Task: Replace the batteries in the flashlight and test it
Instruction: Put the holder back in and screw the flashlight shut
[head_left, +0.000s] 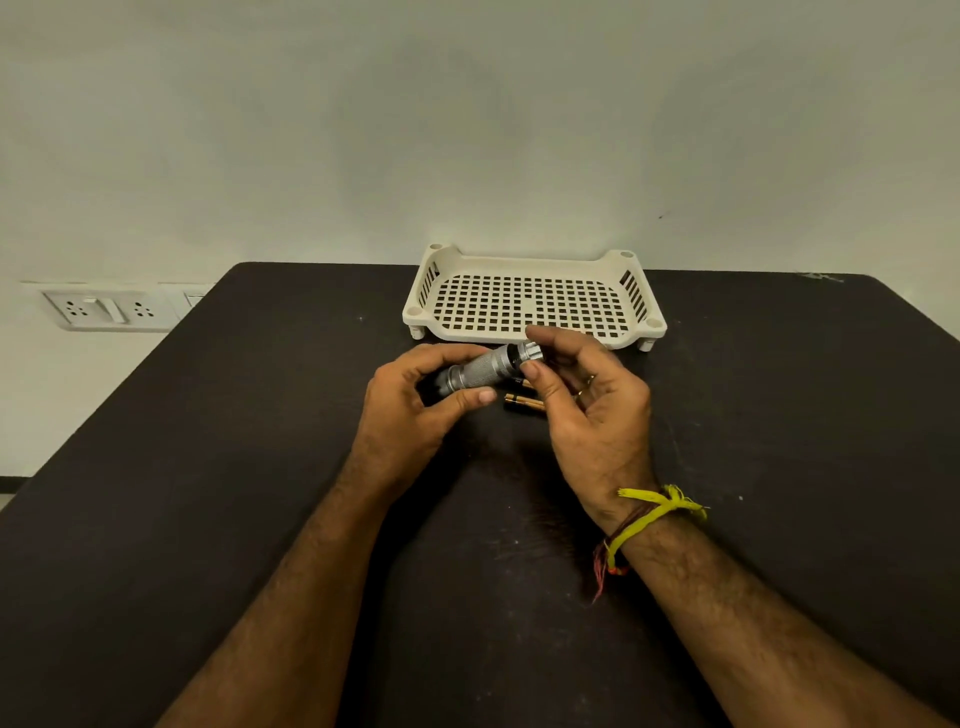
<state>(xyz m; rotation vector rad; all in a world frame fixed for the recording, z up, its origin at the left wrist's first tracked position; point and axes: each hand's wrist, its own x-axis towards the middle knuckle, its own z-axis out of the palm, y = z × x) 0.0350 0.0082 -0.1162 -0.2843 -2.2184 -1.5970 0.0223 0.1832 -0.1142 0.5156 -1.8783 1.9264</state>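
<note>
A silver flashlight (480, 370) with a knurled body is held just above the black table (208, 467), lying roughly level and pointing up to the right. My left hand (410, 410) grips its left end, which is mostly hidden by the fingers. My right hand (592, 410) pinches the silver cap (531, 352) at the right end between thumb and fingers; a dark gap shows between cap and body. Loose black and gold batteries (522, 401) lie on the table right under the flashlight, partly covered by my right thumb.
A cream perforated plastic tray (535, 301) stands at the back of the table, just behind my hands. A wall socket panel (111, 310) is on the wall at the left. Coloured threads are tied round my right wrist (649, 519).
</note>
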